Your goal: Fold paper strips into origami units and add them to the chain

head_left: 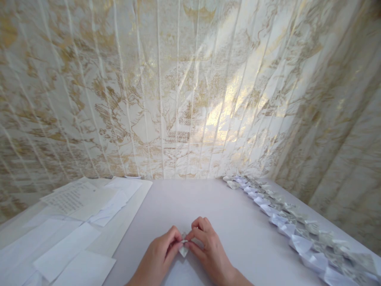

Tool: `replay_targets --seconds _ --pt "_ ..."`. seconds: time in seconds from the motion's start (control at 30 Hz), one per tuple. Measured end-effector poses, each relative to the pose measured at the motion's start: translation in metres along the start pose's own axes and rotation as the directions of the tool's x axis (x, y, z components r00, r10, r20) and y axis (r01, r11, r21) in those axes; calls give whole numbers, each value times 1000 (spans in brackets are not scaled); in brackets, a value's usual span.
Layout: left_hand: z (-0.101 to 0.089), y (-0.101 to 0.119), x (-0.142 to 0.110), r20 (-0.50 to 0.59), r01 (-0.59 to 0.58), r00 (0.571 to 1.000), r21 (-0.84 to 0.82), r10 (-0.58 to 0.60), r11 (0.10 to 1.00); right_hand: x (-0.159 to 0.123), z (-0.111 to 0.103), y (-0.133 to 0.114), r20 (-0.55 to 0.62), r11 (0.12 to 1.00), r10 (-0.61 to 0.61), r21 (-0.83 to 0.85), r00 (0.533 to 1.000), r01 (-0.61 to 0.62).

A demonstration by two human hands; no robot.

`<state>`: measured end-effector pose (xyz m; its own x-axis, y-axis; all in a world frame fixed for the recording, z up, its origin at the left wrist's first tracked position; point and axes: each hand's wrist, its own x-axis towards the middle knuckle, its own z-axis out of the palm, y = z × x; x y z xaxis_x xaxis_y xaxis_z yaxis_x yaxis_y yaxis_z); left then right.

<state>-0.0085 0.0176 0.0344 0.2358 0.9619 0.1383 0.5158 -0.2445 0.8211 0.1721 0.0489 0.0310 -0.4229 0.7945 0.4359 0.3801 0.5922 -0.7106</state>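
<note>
Between my two hands is a small piece of folded paper [183,251], pale with greyish marks, its pointed end toward me. My left hand [162,252] pinches its left side between thumb and fingertips. From the right, my right hand [210,248] grips the opposite edge with thumb and index finger, the other fingers curled. Both hands are low over the white table [184,202], near its front middle. The fingertips cover part of the folds.
Loose white paper sheets [68,246] and a printed page [77,198] lie on a larger sheet at the left. Along the right run rows of folded white paper pieces [285,228] and printed grey ones [312,227]. Behind the table hangs a gold-patterned curtain [178,99].
</note>
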Motion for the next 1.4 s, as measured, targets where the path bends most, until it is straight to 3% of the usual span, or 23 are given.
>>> replay_targets --seconds 0.23,0.43,0.67,0.9,1.03,1.2,1.4 --pt "-1 -3 1 -106 -26 994 -240 0 971 0 5 4 51 946 223 231 974 -228" --pt "-1 -5 1 -133 5 990 -353 -56 936 2 4 7 34 897 300 330 953 -294" --pt "0 4 -1 -111 18 992 -326 -57 945 1 2 7 13 866 312 407 950 -290" --pt "1 -4 -2 -216 52 967 -349 -134 936 5 3 5 -7 763 309 599 951 -244" --pt "1 -5 -1 -223 62 965 -312 -137 948 1 3 1 48 769 238 600 970 -219" --pt "2 -1 -2 -241 25 968 -175 -68 984 -3 0 0 27 860 208 472 978 -196" --pt "-1 5 -6 -155 38 987 -96 -53 995 -3 -2 -1 23 876 210 440 977 -199"
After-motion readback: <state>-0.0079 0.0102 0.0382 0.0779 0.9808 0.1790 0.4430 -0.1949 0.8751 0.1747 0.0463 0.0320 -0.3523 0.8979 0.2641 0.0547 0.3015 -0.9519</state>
